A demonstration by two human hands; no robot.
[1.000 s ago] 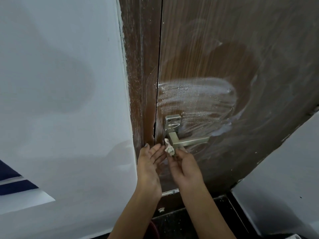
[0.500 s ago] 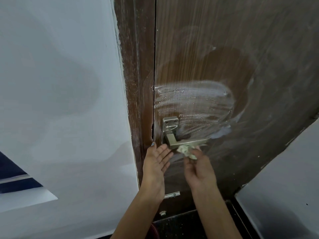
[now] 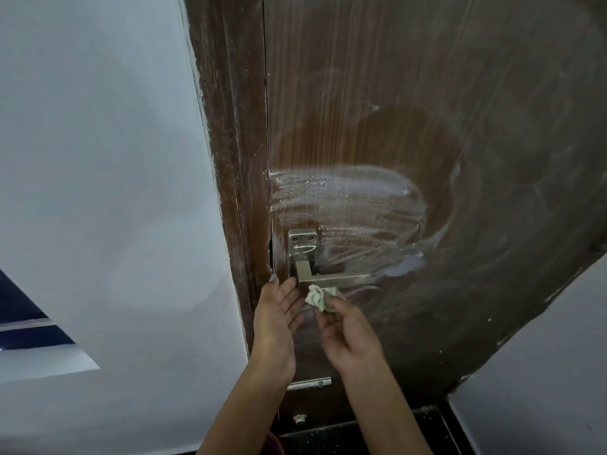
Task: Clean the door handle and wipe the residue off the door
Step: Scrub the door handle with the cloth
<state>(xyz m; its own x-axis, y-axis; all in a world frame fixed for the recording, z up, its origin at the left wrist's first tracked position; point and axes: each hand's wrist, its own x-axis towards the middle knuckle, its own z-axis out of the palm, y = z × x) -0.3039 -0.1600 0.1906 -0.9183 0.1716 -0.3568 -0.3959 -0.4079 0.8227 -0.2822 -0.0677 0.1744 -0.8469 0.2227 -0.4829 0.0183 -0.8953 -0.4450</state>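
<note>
A brown wooden door (image 3: 427, 93) carries a metal lever handle (image 3: 331, 279) on a square back plate (image 3: 303, 244). White smeared residue (image 3: 345, 198) spreads across the door above and right of the handle. My right hand (image 3: 348, 333) pinches a small crumpled pale cloth (image 3: 320, 297) just under the lever, near its inner end. My left hand (image 3: 276, 316) lies with straight fingers against the door edge, fingertips touching the handle's base.
A brown door frame (image 3: 230, 159) runs down left of the door, beside a white wall (image 3: 98, 159). Another white wall (image 3: 542, 372) stands at the lower right. Dark floor (image 3: 345, 435) shows at the bottom, with a small metal fitting (image 3: 310, 384) low on the door.
My right hand with the cloth slid right along the underside of the lever, then came back toward its inner end. My left hand stayed at the door edge.
</note>
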